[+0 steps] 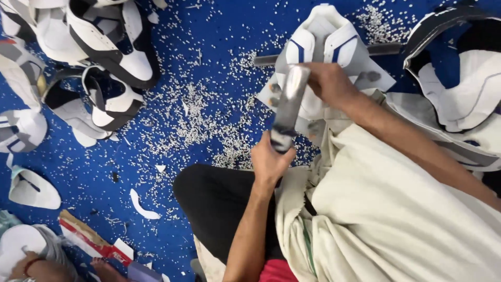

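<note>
My left hand (269, 161) grips the lower end of a long flat grey metal tool (288, 107) that stands tilted over my lap. Beyond the tool's top end, my right hand (329, 83) holds a white shoe upper with blue trim (326, 39) down against a grey pattern sheet (376, 78). A dark metal bar (383, 49) lies behind the upper. My knee in black trousers (219, 203) and a cream cloth (396, 219) fill the near foreground.
Several white-and-black shoe uppers (112, 49) are piled at the upper left, and more (459, 78) at the right. Small white punched scraps (203, 115) litter the blue floor. Another person's hand (31, 263) and a red-and-white box (88, 240) sit at the lower left.
</note>
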